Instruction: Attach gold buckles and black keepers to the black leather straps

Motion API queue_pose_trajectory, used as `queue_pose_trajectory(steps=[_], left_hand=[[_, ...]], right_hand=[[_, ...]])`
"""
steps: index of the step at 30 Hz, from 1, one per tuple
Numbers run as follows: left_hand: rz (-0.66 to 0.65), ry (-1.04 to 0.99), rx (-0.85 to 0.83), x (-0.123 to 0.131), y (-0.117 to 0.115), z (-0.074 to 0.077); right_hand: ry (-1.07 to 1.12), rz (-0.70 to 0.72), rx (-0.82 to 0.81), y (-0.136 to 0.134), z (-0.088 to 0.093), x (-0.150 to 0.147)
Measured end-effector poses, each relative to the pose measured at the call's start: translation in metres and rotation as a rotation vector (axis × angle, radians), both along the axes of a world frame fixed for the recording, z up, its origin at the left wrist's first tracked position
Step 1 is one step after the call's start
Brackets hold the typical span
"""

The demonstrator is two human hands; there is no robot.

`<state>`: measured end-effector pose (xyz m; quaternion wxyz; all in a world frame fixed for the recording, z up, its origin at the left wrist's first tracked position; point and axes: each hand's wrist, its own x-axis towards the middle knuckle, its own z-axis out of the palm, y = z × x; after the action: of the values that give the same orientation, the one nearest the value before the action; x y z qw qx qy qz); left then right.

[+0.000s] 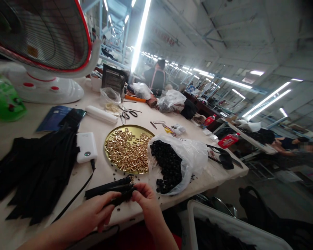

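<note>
Both of my hands meet at the near edge of a pale worktable (10,139). My left hand (97,211) pinches the end of a bundle of black straps (106,189) that lies flat and points left. My right hand (146,199) is closed on the same end of the straps from the right side. Just beyond them sits a round gold tray (135,131) full of small gold metal pieces. To its right lies a clear plastic bag (195,154) spilling several small black beads.
A heap of black straps (36,170) lies at left beside a white power bank (86,147) with a black cable. A white and red fan (44,52) stands at the far left. Scissors (129,113) lie farther back. A white bin (224,225) sits below right. Other people work beyond.
</note>
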<state>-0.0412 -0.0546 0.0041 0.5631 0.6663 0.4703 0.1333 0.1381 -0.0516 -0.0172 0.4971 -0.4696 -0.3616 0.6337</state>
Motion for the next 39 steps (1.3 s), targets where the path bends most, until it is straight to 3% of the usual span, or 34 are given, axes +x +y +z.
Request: queue_pose_trajectory(steps=[7, 10, 12, 13, 17, 21, 24, 28, 30, 34, 39], left_hand=[[0.204, -0.09, 0.059, 0.0, 0.003, -0.008], [0.305, -0.138, 0.038, -0.004, 0.011, -0.007], [0.37, -0.151, 0.056, -0.007, 0.015, -0.002], [0.394, -0.151, 0.05, -0.007, 0.016, 0.001], [0.487, -0.181, -0.042, -0.005, 0.016, 0.009], [0.56, -0.246, -0.053, -0.005, 0.013, 0.003], [0.579, -0.24, -0.059, -0.007, 0.015, -0.001], [0.61, -0.206, 0.111, -0.002, 0.025, 0.002], [0.587, -0.212, 0.16, 0.004, 0.03, 0.003], [0.531, -0.206, 0.176, 0.018, 0.03, 0.002], [0.539, -0.126, 0.222, 0.021, 0.024, -0.001]], right_hand=[[0.052, 0.2, 0.042, 0.006, -0.009, -0.025], [-0.316, 0.262, 0.179, 0.033, -0.006, -0.015], [-0.771, 0.13, 0.306, 0.062, -0.002, -0.005], [-0.872, 0.076, 0.331, 0.077, -0.001, -0.002], [-1.055, 0.007, 0.374, 0.126, -0.002, -0.003], [-1.102, 0.002, 0.368, 0.144, -0.008, -0.01], [-1.038, -0.002, 0.369, 0.136, -0.005, -0.009], [-0.849, 0.038, 0.322, 0.097, 0.006, -0.014], [-0.661, 0.067, 0.271, 0.071, 0.009, -0.022], [0.026, -0.026, 0.077, 0.033, 0.009, -0.041], [0.173, -0.118, -0.025, 0.02, 0.001, -0.051]])
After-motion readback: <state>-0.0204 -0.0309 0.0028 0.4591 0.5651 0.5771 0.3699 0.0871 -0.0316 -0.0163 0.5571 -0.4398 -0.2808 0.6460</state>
